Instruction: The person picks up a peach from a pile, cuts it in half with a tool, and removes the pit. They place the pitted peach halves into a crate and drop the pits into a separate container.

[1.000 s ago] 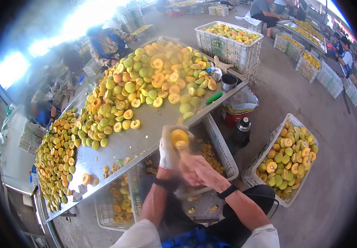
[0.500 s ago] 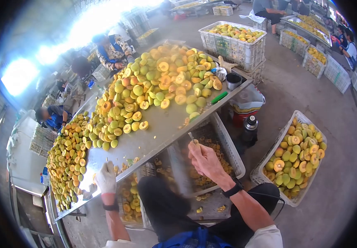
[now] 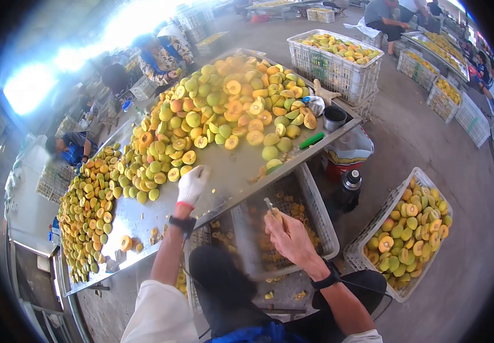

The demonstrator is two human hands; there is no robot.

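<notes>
Hands first: the gloved left hand (image 3: 192,184) is out on the metal surface (image 3: 224,171) at the near fringe of the peaches (image 3: 224,108). The bare right hand (image 3: 290,240) is closed around a small tool (image 3: 269,204).

The work looks well under way but far from finished. Many fruits in the heap lie cut open with orange flesh up, yet plenty of whole green-yellow ones sit among them, and the pile runs the length of the surface. The pit crate (image 3: 322,212) under the near edge holds a scatter of scraps. The side crate (image 3: 385,201) on the floor to the right is roughly full of halves and whole fruit. A full crate (image 3: 338,71) stands at the far end.

The left arm is stretched forward with the wrist raised and the fingers bent down onto a peach half (image 3: 186,169). I cannot tell whether they have closed on it. The right arm is bent and held close to the body, with the fist above the pit crate and the tool's tip pointing up and away.

A black flask (image 3: 347,187) stands on the floor between the two near crates. A metal cup (image 3: 334,118) and a green-handled tool (image 3: 311,140) rest on the surface's right end. Another worker (image 3: 164,54) sits on the far side of the heap.
</notes>
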